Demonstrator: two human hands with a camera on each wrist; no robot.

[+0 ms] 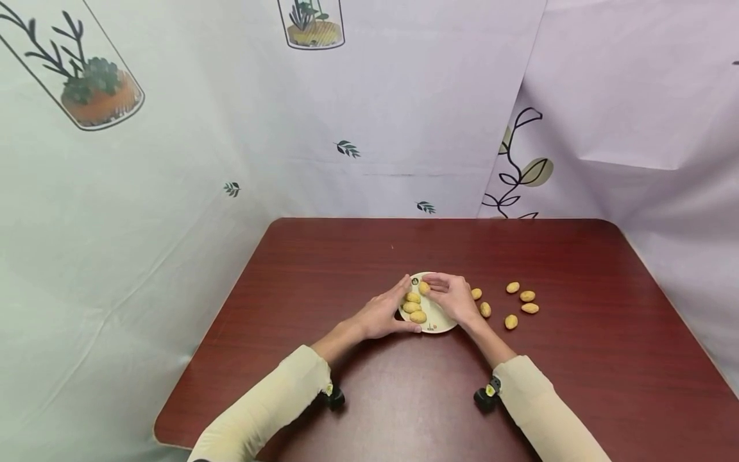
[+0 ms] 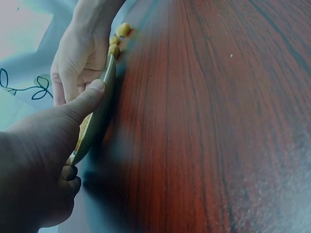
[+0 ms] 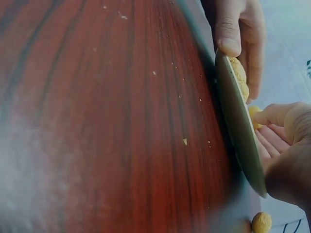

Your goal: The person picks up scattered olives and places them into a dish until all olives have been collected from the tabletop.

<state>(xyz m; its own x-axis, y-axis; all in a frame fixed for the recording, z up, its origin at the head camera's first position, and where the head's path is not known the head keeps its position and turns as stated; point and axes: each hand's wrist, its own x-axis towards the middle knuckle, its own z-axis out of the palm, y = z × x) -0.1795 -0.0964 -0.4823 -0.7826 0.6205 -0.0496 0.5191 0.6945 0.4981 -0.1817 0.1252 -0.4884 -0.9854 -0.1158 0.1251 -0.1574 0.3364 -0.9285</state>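
Head view, contents listed by size.

Cloth wall covering (image 1: pixel 404 115): pale, creased, printed with leaves, a vine and potted plants in glass jars.

Table (image 1: pixel 392 385): dark red-brown wood grain, rounded corners.

Sleeves (image 1: pixel 265 404), two: cream, a black wrist camera (image 1: pixel 484 400) at each cuff.

Left hand (image 1: pixel 378 316): thumb and fingers spread wide, gripping the plate's left side, thumb at the near rim.

Right hand (image 1: pixel 453 296): above the plate's right side, thumb and fingers drawn narrow, pinching one yellow piece (image 1: pixel 424 287) over the far part of the plate.

Plate (image 1: pixel 437 317): one, round, shallow, cream inside, near the middle of the table between the hands; its outside looks olive in the wrist views.

Loose pieces (image 1: pixel 510 321), six: yellow, oval, on the table to the right of the plate, the nearest partly beside the right hand.

Plated pieces (image 1: pixel 412 307), three: same yellow, rough-skinned, in a row just inside the plate's left rim.

Round dark mark (image 1: pixel 414 281): printed near the far rim; any lettering too small to read.

Small print (image 1: pixel 432 327): dark strokes with an orange-red spot, near rim, illegible.
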